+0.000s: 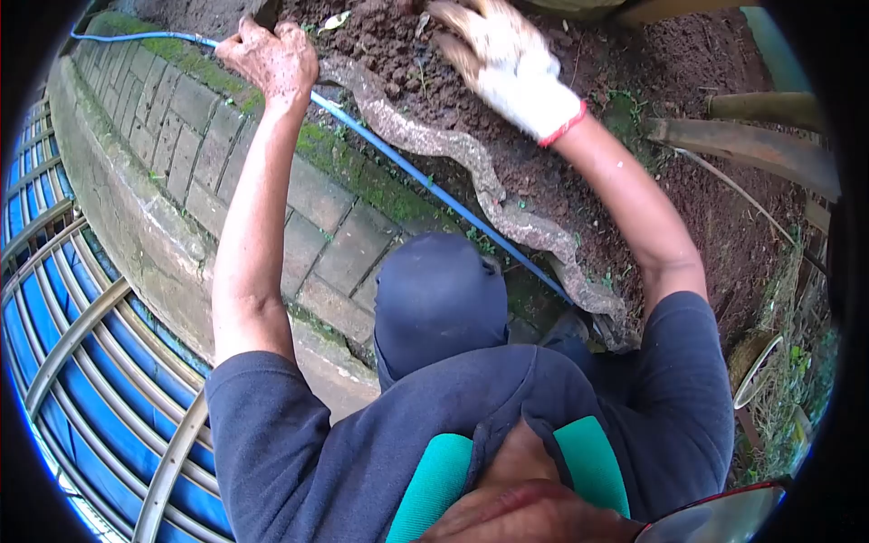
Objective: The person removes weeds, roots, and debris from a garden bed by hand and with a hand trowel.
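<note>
My left hand (269, 61) is bare and smeared with mud. Its fingers curl closed at the top of the view, over the line of a blue hose (389, 149). A dark piece shows just past the fingertips, but what they grip is hidden. On my right hand (507, 59) is a white knitted glove with a red cuff, its fingers soiled brown. Those fingers are stretched out and spread, slightly blurred, over loose brown soil (389, 45). Between the soil and the hose runs a wavy stone edging (434, 140).
Mossy paving bricks (195, 95) and a concrete kerb (136, 199) lie on the left. Beyond them is a metal railing (77, 335) over blue panels. Bamboo poles (742, 149) jut in at the right. My bent knee (441, 299) is below the hose.
</note>
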`<state>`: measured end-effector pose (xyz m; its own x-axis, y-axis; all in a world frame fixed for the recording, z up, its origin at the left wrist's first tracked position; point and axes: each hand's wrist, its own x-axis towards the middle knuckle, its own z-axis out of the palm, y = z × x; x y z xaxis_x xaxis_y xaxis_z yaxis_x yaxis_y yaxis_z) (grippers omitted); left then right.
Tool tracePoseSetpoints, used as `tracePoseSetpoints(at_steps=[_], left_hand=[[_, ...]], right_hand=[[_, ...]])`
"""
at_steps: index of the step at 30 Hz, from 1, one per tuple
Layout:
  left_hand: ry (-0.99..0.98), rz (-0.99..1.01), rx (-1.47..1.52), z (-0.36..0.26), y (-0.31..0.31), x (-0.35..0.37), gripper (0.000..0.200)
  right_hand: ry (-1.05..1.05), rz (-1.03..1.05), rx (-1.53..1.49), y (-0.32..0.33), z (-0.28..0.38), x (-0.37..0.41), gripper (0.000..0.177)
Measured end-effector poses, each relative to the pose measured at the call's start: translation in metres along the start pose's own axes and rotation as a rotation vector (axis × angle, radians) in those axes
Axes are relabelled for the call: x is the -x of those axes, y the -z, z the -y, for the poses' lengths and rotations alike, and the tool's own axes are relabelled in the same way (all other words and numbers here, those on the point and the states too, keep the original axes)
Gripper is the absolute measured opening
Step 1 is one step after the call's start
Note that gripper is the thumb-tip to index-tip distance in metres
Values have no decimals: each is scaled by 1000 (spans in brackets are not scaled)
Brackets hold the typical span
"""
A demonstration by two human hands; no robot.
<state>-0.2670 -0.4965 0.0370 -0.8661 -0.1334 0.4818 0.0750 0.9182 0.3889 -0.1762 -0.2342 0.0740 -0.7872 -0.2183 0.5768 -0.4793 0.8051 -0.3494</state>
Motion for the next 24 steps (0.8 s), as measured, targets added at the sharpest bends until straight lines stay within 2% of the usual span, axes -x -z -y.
tracePoseSetpoints(at_steps=[1,2,3,5,7,9,10,12,13,14,15,16,17,19,21,24], left_hand=[[6,-10,1,-1,0,0,54],[25,9,-20,0,-2,-2,54],[44,30,-42,2,-3,-2,54],[-18,-4,-31,6,-5,-4,45],[-63,-40,-17,4,-5,-2,40],[-95,-77,-2,4,-4,-1,37],[-119,-119,-10,11,-8,-2,32],[-165,-204,-29,27,-18,-3,24],[-328,-287,-268,23,-15,0,24],[-229,-205,-141,19,-15,0,24],[-120,-137,-14,15,-15,0,27],[-7,-84,102,6,-11,-1,32],[-8,-63,-46,1,-3,0,36],[-12,-63,-25,3,-3,-2,40],[7,-31,0,0,0,-2,43],[5,11,-30,-1,1,-4,45]], right_hand=[[-115,49,-36,-12,-4,18,30],[-83,97,100,-44,-23,31,35],[-192,260,72,-37,-7,11,28],[-146,338,7,-90,-11,-8,25],[-109,160,-92,-97,14,-46,27],[93,-91,-192,-109,18,-77,28],[113,-127,-70,-89,27,-85,28],[77,-4,64,-87,22,-83,28],[48,62,143,-86,16,-77,27],[142,228,172,-91,12,-70,29],[312,211,148,-100,0,-55,39],[335,146,90,-102,-9,-46,47],[362,77,28,-105,-19,-42,54],[122,205,104,-103,-26,-66,67],[-21,11,184,-127,-38,-88,69],[-242,142,160,-120,-33,-122,72]])
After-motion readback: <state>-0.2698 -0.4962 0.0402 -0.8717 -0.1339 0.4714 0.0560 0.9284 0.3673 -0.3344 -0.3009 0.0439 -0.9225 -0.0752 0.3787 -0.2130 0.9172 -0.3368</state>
